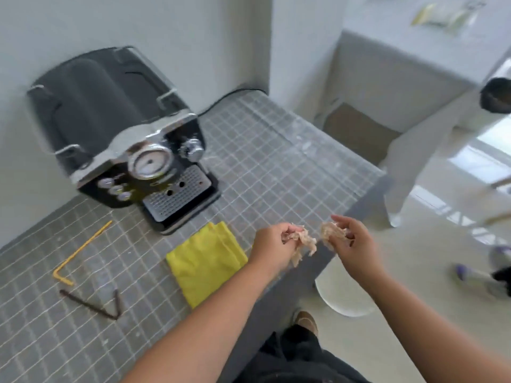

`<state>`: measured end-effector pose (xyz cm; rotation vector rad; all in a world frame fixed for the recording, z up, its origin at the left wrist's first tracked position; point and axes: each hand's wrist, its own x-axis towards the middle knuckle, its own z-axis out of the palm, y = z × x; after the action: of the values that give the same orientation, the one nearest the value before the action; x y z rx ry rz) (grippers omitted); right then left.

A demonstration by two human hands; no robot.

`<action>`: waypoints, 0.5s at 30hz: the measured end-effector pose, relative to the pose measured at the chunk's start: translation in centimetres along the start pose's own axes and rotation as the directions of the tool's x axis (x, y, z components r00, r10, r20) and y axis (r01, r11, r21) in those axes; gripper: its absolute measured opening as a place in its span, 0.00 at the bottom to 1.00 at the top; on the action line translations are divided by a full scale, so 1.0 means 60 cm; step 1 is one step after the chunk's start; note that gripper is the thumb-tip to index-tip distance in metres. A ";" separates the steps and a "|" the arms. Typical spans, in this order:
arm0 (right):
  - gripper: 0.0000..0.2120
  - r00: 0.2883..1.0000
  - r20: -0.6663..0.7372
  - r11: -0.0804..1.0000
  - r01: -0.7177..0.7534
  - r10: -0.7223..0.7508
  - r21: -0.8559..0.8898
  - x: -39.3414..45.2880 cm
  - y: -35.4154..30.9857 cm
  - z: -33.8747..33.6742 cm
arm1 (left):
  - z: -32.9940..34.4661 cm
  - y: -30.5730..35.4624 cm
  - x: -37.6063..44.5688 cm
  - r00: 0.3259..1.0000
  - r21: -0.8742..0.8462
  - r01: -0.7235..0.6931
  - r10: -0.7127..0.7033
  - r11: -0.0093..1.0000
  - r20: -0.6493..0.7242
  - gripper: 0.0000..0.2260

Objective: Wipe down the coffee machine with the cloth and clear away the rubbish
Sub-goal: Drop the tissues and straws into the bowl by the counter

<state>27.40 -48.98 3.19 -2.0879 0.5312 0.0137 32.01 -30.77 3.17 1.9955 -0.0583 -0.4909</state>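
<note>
One grey tiled countertop with pale grout lines point(276, 167) fills the left and centre of the view, its long axis running from 7 o'clock up to 1 o'clock, with its dark front edge on the right. On it stands one black and chrome coffee machine point(119, 134) at about 10 o'clock from the middle of the view, backed against the white wall, its round gauge, three small buttons and perforated drip tray facing toward 5 o'clock; one black cable leaves its rear toward 2 o'clock. One folded yellow cloth point(206, 261) lies flat on the counter just beyond the drip tray at 5 o'clock from the machine, near but apart from it, its long axis running from 11 to 5 o'clock. Two bent sticks lie at 8 o'clock from the machine, well apart from the cloth: one thin yellow bent straw point(80, 251), its long leg pointing toward 1 o'clock, and below it one dark brown bent straw point(94, 306) folded into a V. Two hands are raised over the counter's front edge at 4 o'clock from the machine. The left hand point(272, 244) pinches one crumpled pale brown scrap of tissue point(302, 244) in curled fingers, the scrap hanging down. The right hand point(349, 241) grips a second crumpled pale brown scrap point(330, 230) at 3 o'clock of the first; the two scraps are near but not touching.
</note>
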 end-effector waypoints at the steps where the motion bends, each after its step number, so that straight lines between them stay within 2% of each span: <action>1: 0.17 0.997 -0.018 0.998 -0.069 0.069 0.007 -0.002 0.028 -0.029 | 0.031 0.013 0.006 0.999 -0.002 0.015 -0.015 1.000 0.042 0.09; 4: 0.17 0.955 0.012 0.949 -0.296 0.297 0.103 -0.014 0.107 -0.099 | 0.126 0.043 0.018 0.989 0.047 0.006 -0.013 0.999 0.149 0.12; 7: 0.14 0.881 0.091 0.860 -0.473 0.465 0.192 -0.020 0.184 -0.133 | 0.212 0.061 0.024 0.975 0.122 -0.005 -0.022 0.992 0.219 0.14; 11: 0.09 0.801 0.140 0.752 -0.596 0.583 0.283 -0.017 0.247 -0.162 | 0.299 0.062 0.040 0.957 0.157 0.093 -0.132 0.983 0.260 0.14; 15: 0.11 0.747 0.127 0.663 -0.645 0.653 0.380 -0.005 0.273 -0.189 | 0.361 0.065 0.060 0.942 0.139 0.188 -0.218 0.972 0.255 0.12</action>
<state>18.76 -65.54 -3.68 -1.3997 1.1756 0.2794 28.06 -51.84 -2.87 2.0434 -0.0490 -0.9098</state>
